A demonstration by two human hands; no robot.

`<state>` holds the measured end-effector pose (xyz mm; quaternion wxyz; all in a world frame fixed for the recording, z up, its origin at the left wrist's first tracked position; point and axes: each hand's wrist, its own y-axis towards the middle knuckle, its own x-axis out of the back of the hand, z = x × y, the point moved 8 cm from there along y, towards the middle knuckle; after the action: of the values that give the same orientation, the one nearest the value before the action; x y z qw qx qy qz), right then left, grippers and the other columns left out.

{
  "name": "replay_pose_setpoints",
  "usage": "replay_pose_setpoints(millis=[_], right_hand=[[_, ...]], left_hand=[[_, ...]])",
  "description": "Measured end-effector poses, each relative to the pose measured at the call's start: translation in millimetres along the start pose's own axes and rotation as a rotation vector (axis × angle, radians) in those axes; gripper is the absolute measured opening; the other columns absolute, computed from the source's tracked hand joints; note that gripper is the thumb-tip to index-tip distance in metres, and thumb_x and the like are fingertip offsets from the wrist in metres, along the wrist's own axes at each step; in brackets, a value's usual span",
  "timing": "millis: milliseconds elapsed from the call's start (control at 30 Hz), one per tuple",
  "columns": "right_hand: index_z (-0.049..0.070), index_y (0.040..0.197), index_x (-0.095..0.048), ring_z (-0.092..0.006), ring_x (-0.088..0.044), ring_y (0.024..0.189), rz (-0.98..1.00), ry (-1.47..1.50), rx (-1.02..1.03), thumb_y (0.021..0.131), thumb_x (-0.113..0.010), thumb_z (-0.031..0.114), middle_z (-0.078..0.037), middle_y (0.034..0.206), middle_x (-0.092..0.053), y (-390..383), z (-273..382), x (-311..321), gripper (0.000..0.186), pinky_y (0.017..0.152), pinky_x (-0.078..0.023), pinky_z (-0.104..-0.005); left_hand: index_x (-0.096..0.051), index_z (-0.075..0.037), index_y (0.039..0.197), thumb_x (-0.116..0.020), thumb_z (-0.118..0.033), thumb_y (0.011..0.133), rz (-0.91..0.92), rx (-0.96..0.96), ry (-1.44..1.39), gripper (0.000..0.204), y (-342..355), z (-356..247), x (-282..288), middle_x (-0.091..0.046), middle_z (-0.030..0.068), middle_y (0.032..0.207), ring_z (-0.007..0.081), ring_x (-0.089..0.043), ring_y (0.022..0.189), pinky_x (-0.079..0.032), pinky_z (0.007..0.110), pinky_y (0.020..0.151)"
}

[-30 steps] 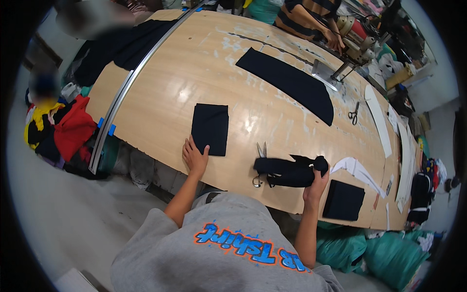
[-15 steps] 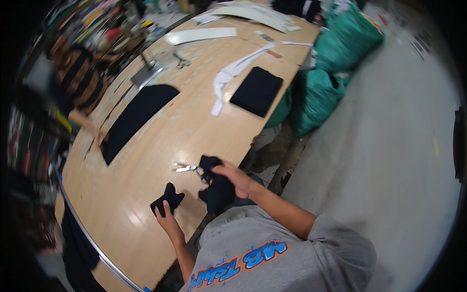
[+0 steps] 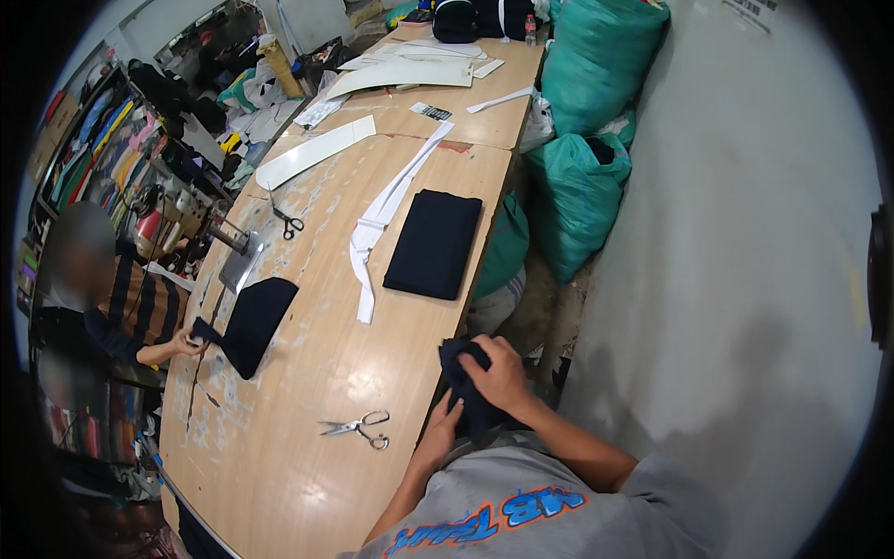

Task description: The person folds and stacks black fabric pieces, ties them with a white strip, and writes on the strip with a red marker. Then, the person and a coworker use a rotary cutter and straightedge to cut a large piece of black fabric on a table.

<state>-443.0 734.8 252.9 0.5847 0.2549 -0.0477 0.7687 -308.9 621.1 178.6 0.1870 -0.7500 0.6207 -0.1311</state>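
Both my hands are at a bunched dark navy fabric (image 3: pixel 459 359) by the table's edge: my right hand (image 3: pixel 498 375) grips its upper part, my left hand (image 3: pixel 441 427) holds its lower side, fingers partly hidden. Left of them, silver scissors (image 3: pixel 358 427) lie on the wooden table (image 3: pixel 251 466). A folded dark cloth stack (image 3: pixel 433 244) lies beyond my hands, beside a long white fabric strip (image 3: pixel 391 205). Across the table, a co-worker's hand (image 3: pixel 183 343) grips the corner of another dark cloth piece (image 3: pixel 256 326).
A metal-plated stand (image 3: pixel 240 261), black scissors (image 3: pixel 287 219) and white pattern pieces (image 3: pixel 400 79) are on the table. Green sacks (image 3: pixel 573 214) line its right side, next to a pale floor (image 3: pixel 717 279). The co-worker in a striped top (image 3: pixel 140 307) stands at the left, before cluttered shelves.
My view has swung right along the table. My hands have come together on the bunched fabric at the edge, away from the silver scissors. The co-worker's cloth piece now has a corner lifted.
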Motion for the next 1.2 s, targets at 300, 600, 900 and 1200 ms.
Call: replay_pose_setpoints(millis=[300,600,900,1200], right_hand=[[0.001,0.137,-0.064,-0.0172,-0.063,0.122,0.646,0.486,-0.916,0.105,-0.047,0.068,-0.01,0.133,-0.068,82.0,-200.9,63.1,0.076,0.103,-0.052,-0.0335],[0.001,0.165,-0.022,-0.0246,-0.037,0.15,0.576,0.831,-0.674,0.089,-0.083,0.049,-0.014,0.163,-0.04,140.5,-198.6,161.6,0.109,0.126,-0.027,-0.0376],[0.001,0.147,-0.052,-0.0211,-0.065,0.121,0.0,0.919,-0.852,0.09,-0.078,0.003,-0.009,0.133,-0.067,159.5,-330.3,222.8,0.063,0.106,-0.052,-0.036],[0.003,0.153,-0.041,-0.0303,-0.059,0.13,-0.412,0.375,-0.998,0.089,-0.078,0.003,-0.017,0.14,-0.062,285.5,-459.8,297.6,0.074,0.109,-0.049,-0.0414]], left_hand=[[-0.05,0.012,0.146,-0.058,-0.036,0.108,0.092,-0.01,-0.157,0.062,164.2,-63.1,-116.7,-0.063,0.0144,0.139,0.0179,-0.058,0.127,-0.04,0.028,0.113],[-0.044,0.007,0.153,-0.043,-0.029,0.114,0.257,-0.12,0.058,0.053,272.6,-140.1,-207.7,-0.058,0.0177,0.145,0.0233,-0.056,0.131,-0.041,0.034,0.115],[-0.062,-0.004,0.139,-0.059,-0.031,0.103,0.719,-0.489,1.142,0.045,432.4,-138.1,-337.2,-0.059,0.0304,0.137,0.0477,-0.058,0.128,-0.047,0.05,0.109],[-0.069,-0.006,0.121,-0.059,-0.041,0.104,0.587,-0.399,0.859,0.041,696.1,-201.7,-300.3,-0.071,0.0211,0.121,0.0406,-0.065,0.118,-0.052,0.051,0.1]])
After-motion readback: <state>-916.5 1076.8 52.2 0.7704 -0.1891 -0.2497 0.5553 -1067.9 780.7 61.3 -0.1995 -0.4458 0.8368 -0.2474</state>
